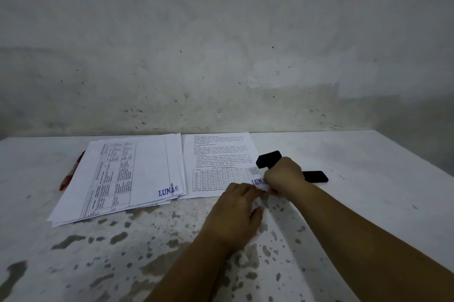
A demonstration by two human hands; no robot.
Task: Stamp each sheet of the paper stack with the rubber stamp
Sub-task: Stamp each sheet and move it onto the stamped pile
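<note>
On the right lies the paper stack (216, 154), its top sheet printed with text and a table. A blue "LUN" stamp mark (257, 181) shows near its lower right corner, partly hidden by my right hand (285, 175). That hand is curled into a fist over the corner, and the black rubber stamp (269, 159) sticks out of its far side. My left hand (239, 206) rests on the sheet's lower right corner, fingertips meeting the right hand there. A flat black ink pad (315, 176) lies just right of my right hand.
A fanned pile of stamped sheets (118, 179) lies on the left, with a blue "LUNAS" mark at its near right corner. A red object (71, 174) pokes out from under its left edge. The white table (122, 252) is blotched with dark stains, and a wall stands behind it.
</note>
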